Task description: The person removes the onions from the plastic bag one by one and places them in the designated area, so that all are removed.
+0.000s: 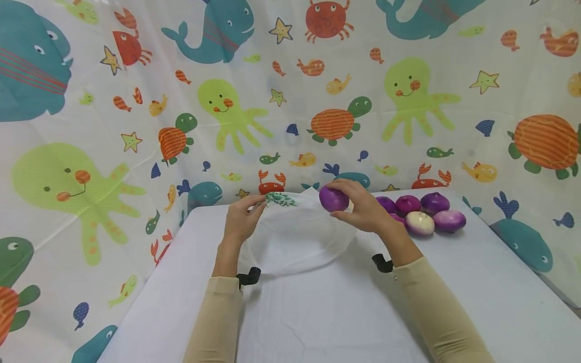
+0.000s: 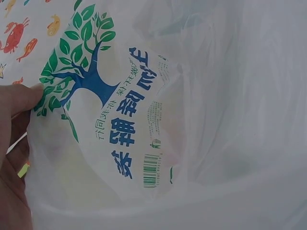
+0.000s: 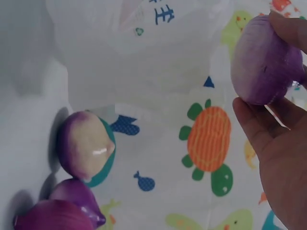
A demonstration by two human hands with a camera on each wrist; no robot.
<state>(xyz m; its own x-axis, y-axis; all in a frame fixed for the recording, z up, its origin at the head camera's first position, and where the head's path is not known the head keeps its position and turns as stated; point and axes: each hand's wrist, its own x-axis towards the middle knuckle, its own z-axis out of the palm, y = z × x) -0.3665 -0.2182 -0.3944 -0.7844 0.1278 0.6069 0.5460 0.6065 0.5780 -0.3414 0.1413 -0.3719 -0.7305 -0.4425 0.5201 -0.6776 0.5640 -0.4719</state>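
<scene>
My left hand (image 1: 240, 222) pinches the rim of a translucent white plastic bag (image 1: 295, 247). A green and blue tree print (image 2: 81, 67) and lettering show on the bag in the left wrist view, beside the thumb and fingers. My right hand (image 1: 365, 209) grips a purple onion (image 1: 334, 198) between thumb and fingers, raised at the bag's upper right side. Pale streaks run over one side of this onion (image 3: 266, 60) in the right wrist view. Below the fold of the bag, faint shapes show through, too blurred to identify.
Several purple onions (image 1: 449, 221) lie clustered on the white table (image 1: 481, 282), right of the bag; one (image 1: 420, 224) turns a pale side up. A curtain (image 1: 281, 136) printed with sea animals hangs behind and to the left. Black wrist mounts (image 1: 248, 276) sit on both arms.
</scene>
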